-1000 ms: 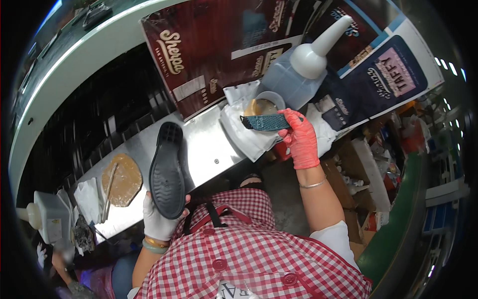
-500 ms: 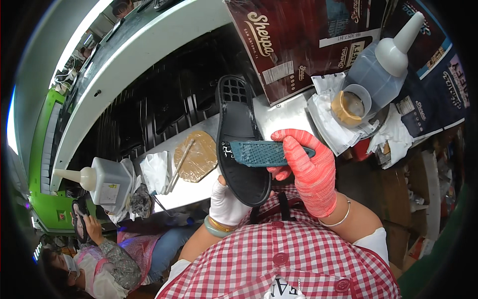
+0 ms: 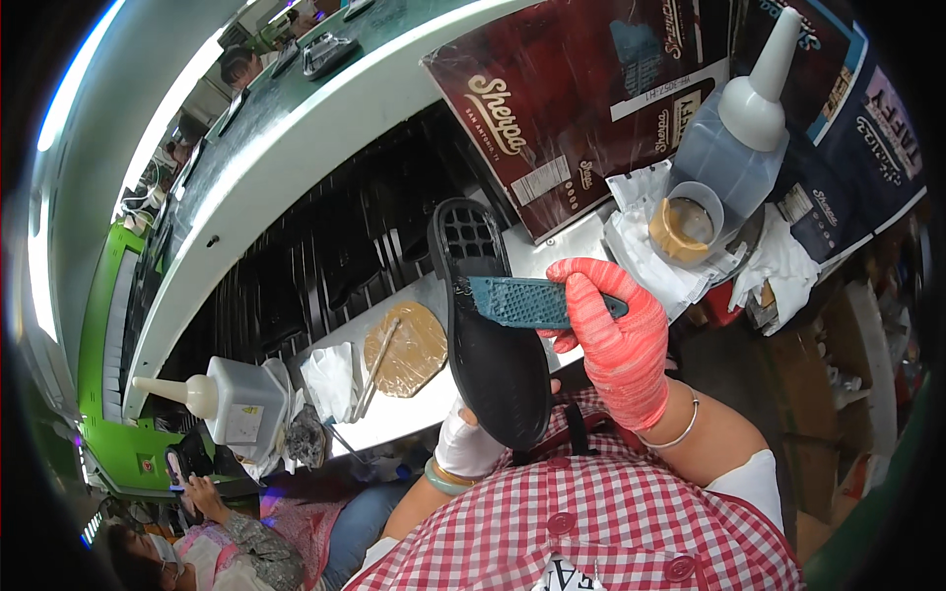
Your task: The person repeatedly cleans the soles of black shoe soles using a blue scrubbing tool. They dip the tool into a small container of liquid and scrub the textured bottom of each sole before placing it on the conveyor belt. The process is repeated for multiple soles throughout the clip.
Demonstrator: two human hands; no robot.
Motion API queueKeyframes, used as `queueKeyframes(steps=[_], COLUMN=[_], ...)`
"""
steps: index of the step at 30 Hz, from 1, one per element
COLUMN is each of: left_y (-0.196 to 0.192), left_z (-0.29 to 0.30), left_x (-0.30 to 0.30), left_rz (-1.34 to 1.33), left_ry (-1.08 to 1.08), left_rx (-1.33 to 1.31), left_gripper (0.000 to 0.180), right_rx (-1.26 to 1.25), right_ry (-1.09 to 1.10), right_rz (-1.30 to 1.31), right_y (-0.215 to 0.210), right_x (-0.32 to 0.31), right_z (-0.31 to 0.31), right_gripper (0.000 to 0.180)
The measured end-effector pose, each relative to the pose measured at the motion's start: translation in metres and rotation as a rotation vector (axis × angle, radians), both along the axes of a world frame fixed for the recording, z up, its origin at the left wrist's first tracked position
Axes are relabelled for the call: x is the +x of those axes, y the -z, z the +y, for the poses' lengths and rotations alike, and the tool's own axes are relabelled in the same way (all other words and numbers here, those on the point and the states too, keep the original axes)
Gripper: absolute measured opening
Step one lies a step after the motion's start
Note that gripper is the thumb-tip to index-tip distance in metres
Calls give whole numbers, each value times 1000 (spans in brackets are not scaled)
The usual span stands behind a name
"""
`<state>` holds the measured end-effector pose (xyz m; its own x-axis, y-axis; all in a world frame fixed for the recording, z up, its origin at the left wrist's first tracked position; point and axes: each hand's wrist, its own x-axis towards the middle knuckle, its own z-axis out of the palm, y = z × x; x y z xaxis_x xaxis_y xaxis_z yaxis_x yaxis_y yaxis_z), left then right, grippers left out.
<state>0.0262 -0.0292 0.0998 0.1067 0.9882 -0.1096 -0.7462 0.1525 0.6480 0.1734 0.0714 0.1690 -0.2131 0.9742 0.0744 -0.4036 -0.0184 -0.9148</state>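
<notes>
We grip a black sole (image 3: 490, 335) from below in our white-gloved left hand (image 3: 471, 440), holding it upright above the bench (image 3: 414, 414). Our red-gloved right hand (image 3: 616, 335) closes around a teal brush (image 3: 532, 301), its head laid across the sole. A glue cup (image 3: 687, 227) sits beside a squeeze bottle (image 3: 741, 133).

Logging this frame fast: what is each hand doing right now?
Left hand: closed around the lower end of the black shoe sole.
Right hand: closed on the teal brush, held against the sole.
</notes>
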Motion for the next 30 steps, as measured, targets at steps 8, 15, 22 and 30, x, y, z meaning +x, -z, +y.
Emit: queueKeyframes(steps=[8, 15, 22, 30], left_y=[14, 24, 16, 18], left_z=[-1, -7, 3, 6], left_x=[-11, -13, -6, -9], left_rz=[90, 23, -97, -79], left_ry=[172, 130, 59, 13], left_rx=[27, -56, -19, -21], left_gripper=[97, 95, 92, 83], right_rx=[50, 31, -65, -86], right_ry=[20, -43, -100, -158], right_rz=[-25, -131, -89, -196], right_y=[-13, -15, 7, 8], right_x=[5, 9, 9, 8], right_z=[18, 21, -3, -13], right_gripper=[19, 19, 18, 16])
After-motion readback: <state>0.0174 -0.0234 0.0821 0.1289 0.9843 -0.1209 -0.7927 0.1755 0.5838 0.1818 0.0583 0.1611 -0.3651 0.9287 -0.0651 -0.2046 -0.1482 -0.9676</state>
